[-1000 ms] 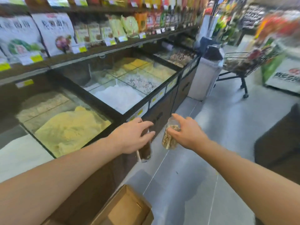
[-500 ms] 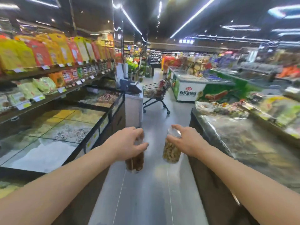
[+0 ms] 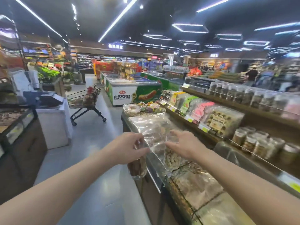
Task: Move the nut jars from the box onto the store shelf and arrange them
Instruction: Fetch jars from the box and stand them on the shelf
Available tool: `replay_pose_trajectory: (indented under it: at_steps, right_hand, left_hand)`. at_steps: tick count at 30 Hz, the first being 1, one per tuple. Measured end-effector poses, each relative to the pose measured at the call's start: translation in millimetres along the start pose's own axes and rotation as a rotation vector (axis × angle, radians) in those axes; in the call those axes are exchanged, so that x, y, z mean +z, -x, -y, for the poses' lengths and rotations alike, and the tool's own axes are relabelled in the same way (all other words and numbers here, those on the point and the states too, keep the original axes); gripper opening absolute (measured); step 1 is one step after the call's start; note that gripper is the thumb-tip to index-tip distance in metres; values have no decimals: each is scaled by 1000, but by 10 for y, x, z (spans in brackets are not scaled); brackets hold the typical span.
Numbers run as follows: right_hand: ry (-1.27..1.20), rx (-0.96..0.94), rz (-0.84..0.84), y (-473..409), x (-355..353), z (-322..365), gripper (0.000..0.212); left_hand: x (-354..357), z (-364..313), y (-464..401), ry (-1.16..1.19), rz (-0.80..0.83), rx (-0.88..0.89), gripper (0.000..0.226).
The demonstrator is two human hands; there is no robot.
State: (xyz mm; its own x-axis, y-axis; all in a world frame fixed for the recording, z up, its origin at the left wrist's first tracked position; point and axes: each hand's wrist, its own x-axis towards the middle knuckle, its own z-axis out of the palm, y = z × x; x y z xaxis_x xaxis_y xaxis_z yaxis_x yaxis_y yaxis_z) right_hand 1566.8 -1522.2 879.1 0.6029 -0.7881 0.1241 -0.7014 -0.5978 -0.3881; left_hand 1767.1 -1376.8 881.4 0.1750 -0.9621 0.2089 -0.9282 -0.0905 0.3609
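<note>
Hands (image 3: pixel 128 147) (image 3: pixel 186 144) each in closed grip round a nut jar (image 3: pixel 138 166) (image 3: pixel 172 157), above glass-topped bins (image 3: pixel 198 189), shelf jars (image 3: pixel 259 143) beyond.

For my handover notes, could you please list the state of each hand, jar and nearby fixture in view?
left hand: grips the dark nut jar by its top.
dark nut jar: upright, carried, lid hidden.
right hand: grips the peanut jar.
peanut jar: upright, full, carried.
shelf jars: standing, lidded.
shopping cart: parked, loaded.
bulk bin covers: closed.

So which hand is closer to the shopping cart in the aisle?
Left. The left hand, gripping a dark nut jar, is on the shopping cart side; the right hand, gripping a pale nut jar, is farther right.
</note>
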Motion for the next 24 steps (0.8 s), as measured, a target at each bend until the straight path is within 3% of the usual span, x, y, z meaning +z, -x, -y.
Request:
replay_pose_trajectory:
  at_steps: [5, 9, 17, 24]
  right_hand:
    - [58, 151, -21, 53, -408, -1037, 78]
    - [76, 282, -32, 209, -694, -1738, 74]
    - [90, 577, -89, 458, -986, -2873, 82]
    - [145, 751, -151, 393, -1171, -3615, 66]
  left_hand:
    - [536, -726, -808, 29, 58, 126, 34]
    - [919, -1276, -1333, 44, 110, 243, 49]
    - [1650, -2224, -2241, 97, 237, 501, 32]
    - [2188, -2897, -3197, 157, 329, 689, 32]
